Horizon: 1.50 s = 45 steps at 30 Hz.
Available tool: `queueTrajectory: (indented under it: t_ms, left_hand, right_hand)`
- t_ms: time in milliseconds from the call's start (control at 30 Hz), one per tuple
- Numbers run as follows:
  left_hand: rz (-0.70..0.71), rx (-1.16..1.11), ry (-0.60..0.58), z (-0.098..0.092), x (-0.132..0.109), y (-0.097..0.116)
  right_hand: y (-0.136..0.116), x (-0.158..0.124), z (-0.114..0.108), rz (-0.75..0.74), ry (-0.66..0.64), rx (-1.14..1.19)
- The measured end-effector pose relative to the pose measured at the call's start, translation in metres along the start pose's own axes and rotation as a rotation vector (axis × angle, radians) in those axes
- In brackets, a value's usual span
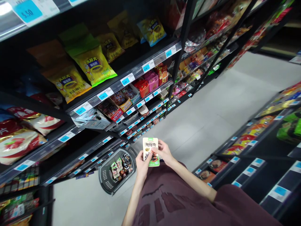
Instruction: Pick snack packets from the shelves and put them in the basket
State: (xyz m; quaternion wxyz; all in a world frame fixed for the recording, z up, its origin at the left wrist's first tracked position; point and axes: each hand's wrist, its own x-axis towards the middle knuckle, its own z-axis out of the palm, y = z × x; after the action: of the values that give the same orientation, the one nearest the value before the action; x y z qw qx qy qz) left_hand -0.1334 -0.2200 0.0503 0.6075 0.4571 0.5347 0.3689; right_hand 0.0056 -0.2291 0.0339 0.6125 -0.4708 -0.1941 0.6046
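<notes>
Looks like you're at the look-it-over step, fingers of your left hand (142, 164) and right hand (165, 153) both clamped on that white-and-green snack packet (150, 145) in front of your maroon shirt (181, 201), so flipping it probably calls for freeing one side.

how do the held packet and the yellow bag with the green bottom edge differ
The packet is mostly white, the bag mostly yellow. Left hand and right hand hold the packet; the bag sits on a shelf. The packet looks flat, the bag puffier. Both have green parts.
</notes>
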Motion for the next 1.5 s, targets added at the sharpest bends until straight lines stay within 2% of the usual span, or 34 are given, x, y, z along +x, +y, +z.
queueTrajectory:
  t_ms: [267,533,933,1500]
  left_hand:
    - [-0.03,-0.063,-0.031,0.001,-0.002,0.001]
    - [-0.025,-0.102,-0.042,0.001,0.0,-0.007]
    - [-0.034,-0.118,-0.032,-0.002,0.0,-0.014]
    - [-0.068,-0.241,0.017,-0.003,0.002,-0.01]
  right_hand:
    - [-0.003,-0.001,0.001,0.058,0.087,0.052]
    - [0.003,0.003,-0.004,0.041,0.184,0.101]
    - [0.003,0.004,-0.004,0.045,0.221,0.098]
    - [0.004,0.006,-0.002,0.049,0.212,0.065]
